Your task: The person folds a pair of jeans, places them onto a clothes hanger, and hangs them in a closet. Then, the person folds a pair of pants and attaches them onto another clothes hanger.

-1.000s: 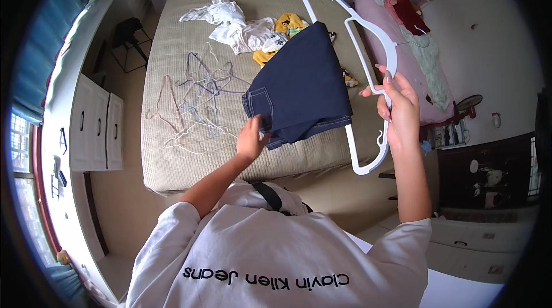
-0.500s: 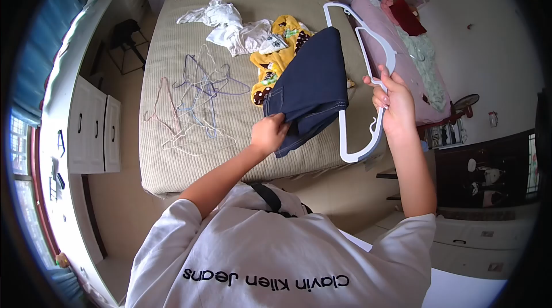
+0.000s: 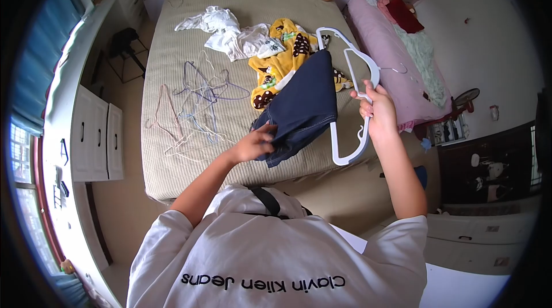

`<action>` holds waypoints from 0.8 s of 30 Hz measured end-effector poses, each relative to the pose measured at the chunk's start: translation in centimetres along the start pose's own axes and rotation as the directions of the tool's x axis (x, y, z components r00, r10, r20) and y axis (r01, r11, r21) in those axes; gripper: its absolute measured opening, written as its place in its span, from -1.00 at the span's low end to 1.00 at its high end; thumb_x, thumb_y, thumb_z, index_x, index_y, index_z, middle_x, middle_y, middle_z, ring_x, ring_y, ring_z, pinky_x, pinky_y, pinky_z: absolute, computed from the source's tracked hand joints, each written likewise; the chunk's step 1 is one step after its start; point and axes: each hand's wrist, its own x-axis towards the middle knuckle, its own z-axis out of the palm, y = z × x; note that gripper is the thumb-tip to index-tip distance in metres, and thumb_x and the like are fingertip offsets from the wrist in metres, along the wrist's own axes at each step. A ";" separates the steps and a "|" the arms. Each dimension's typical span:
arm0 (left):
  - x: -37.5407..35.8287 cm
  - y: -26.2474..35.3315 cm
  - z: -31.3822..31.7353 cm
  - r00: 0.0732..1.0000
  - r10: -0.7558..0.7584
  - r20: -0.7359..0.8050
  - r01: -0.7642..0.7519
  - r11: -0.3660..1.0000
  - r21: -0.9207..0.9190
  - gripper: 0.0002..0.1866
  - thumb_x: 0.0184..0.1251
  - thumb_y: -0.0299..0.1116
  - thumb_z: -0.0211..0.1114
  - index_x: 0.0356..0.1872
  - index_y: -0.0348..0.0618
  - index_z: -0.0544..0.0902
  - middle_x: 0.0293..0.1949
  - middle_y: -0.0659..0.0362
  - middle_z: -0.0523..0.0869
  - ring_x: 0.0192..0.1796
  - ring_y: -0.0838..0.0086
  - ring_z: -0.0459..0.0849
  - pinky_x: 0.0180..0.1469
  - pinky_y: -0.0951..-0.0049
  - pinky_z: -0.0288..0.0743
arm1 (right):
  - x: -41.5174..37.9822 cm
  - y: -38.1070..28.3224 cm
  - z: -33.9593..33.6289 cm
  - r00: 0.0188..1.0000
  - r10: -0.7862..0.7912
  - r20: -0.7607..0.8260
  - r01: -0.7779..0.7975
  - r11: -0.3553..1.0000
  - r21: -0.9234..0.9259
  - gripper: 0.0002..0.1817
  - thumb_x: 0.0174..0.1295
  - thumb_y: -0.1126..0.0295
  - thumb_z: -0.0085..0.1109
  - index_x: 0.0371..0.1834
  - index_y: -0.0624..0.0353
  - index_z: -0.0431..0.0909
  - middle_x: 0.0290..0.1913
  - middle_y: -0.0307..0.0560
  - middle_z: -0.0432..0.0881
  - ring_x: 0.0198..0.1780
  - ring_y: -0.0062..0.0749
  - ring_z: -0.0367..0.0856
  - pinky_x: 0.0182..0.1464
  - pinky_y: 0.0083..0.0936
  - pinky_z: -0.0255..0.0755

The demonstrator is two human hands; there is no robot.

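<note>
My right hand [image 3: 379,115] is closed around the upper side of a white and grey clothes hanger [image 3: 350,161], held sideways above the bed. Dark navy trousers [image 3: 302,92], probably denim, hang folded over the hanger's bar. At the lower left edge of the trousers is my left hand [image 3: 253,144], its slightly blurred fingers apart and against or just beside the fabric. Behind the trousers lies a yellow patterned garment [image 3: 275,69], partly covered by them. White clothes [image 3: 230,37] are spread beyond it on the bed.
Several thin wire hangers [image 3: 198,98] lie tangled on the striped bed cover [image 3: 167,178] to the left. A pink-covered bed [image 3: 374,32] adjoins at the right, with a red cushion [image 3: 402,13]. White cabinets [image 3: 92,135] and a black stool [image 3: 123,43] stand at the left.
The hanger and trousers have come lower and slightly left. My left hand has shifted left, and its fingers have loosened from the fabric they gripped. My right hand keeps its hold.
</note>
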 end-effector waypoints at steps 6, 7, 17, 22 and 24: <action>-1.0 2.5 4.0 0.973 0.067 0.219 -0.185 0.792 0.581 -0.77 0.00 -0.37 0.22 -0.27 -0.18 0.57 0.26 -0.24 0.33 0.32 0.00 0.30 0.28 0.09 0.24 | -1.3 0.5 2.1 0.998 0.003 0.070 -0.004 1.000 0.014 -0.81 0.41 0.36 -0.12 -0.07 0.23 0.38 -0.41 0.16 0.60 -0.73 -0.73 0.06 -0.66 -0.77 -0.01; -1.5 2.9 4.7 0.964 0.120 0.237 -0.233 0.813 0.533 -0.80 -0.01 -0.39 0.22 -0.31 -0.18 0.55 0.24 -0.23 0.35 0.27 0.02 0.38 0.23 0.11 0.31 | -1.3 0.4 2.1 0.998 0.001 0.066 -0.002 1.000 0.021 -0.80 0.41 0.35 -0.12 -0.05 0.24 0.38 -0.41 0.16 0.60 -0.74 -0.73 0.07 -0.66 -0.76 0.00; 1.9 10.6 2.6 0.867 0.388 -0.312 -0.122 0.773 0.622 -0.71 0.08 -0.16 0.37 -0.45 -0.11 0.49 -0.44 0.17 0.62 -0.46 0.28 0.64 -0.45 0.35 0.50 | -3.4 -0.3 2.9 0.994 -0.032 0.105 0.036 0.999 -0.036 -0.75 0.41 0.41 -0.18 0.09 0.23 0.31 -0.33 0.20 0.59 -0.72 -0.77 0.09 -0.65 -0.80 0.01; 2.8 8.4 3.2 0.690 0.617 -0.377 -0.176 0.649 0.740 -0.73 0.05 -0.24 0.39 -0.23 -0.07 0.61 -0.49 0.22 0.57 -0.49 0.31 0.62 -0.47 0.35 0.50 | -3.4 -0.5 2.5 0.993 -0.066 0.097 0.065 0.998 0.018 -0.77 0.42 0.39 -0.17 0.07 0.21 0.30 -0.34 0.18 0.59 -0.73 -0.76 0.09 -0.64 -0.78 0.00; 2.2 8.1 2.9 0.753 0.566 -0.335 -0.129 0.627 0.768 -0.55 0.06 -0.27 0.39 0.05 0.01 0.58 -0.45 0.23 0.60 -0.47 0.32 0.63 -0.44 0.38 0.51 | -3.2 -0.3 2.3 0.995 -0.066 0.075 0.064 0.997 0.030 -0.76 0.42 0.37 -0.15 0.07 0.20 0.30 -0.35 0.18 0.59 -0.73 -0.75 0.09 -0.64 -0.77 0.01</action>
